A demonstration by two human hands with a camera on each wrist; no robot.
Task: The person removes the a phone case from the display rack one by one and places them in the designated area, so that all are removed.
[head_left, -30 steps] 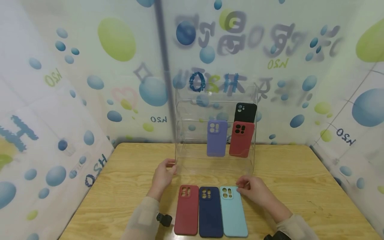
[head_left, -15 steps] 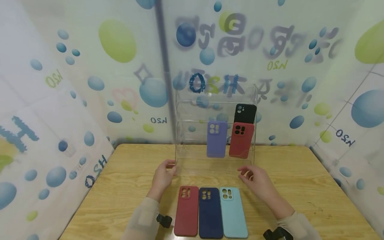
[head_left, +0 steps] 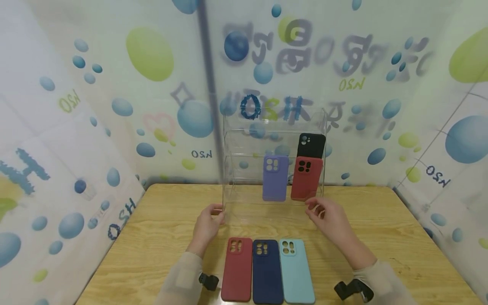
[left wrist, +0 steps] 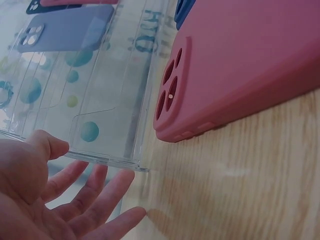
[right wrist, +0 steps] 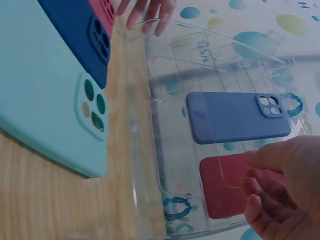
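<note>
Hands at a clear acrylic rack, matte phone cases around

The clear rack (head_left: 272,169) stands upright on the wood-grain worktop (head_left: 152,237); the left hand (head_left: 207,224) touches its lower corner with relaxed, spread fingers, while the right hand (head_left: 329,218), loosely curled and empty, has lifted off the teal case (head_left: 295,271) to the red case (head_left: 306,178). The backdrop reads "OSN".

Right hand (head_left: 331,218) lifted off the light blue phone case (head_left: 296,270), raised to the clear acrylic rack's (head_left: 244,140) lower right front, near the red case (head_left: 306,178).
</note>
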